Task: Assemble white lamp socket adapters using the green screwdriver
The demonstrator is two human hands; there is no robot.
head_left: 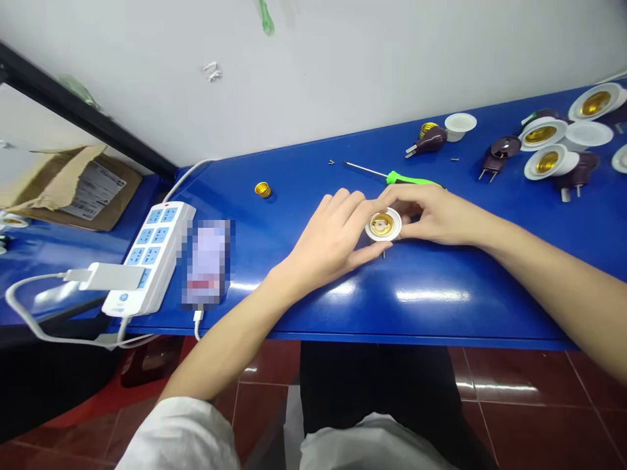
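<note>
In left hand (336, 232) and right hand (427, 207), both with fingers closed on it: white lamp socket (383, 225), gold-lined opening facing up, over blue surface (490, 300). Just beyond right hand: green-handled screwdriver (404, 177). Farther left: loose gold threaded shell (263, 190), then white power strip (159, 248).

Both forearms are reaching in from the lower edges over the tabletop (304, 320). The left hand (336, 238) is lying back up, its fingers close together, its thumb stretching below them. The right hand (421, 212) is curving its fingers toward the left ones, its thumb pointing inward beneath them.
</note>
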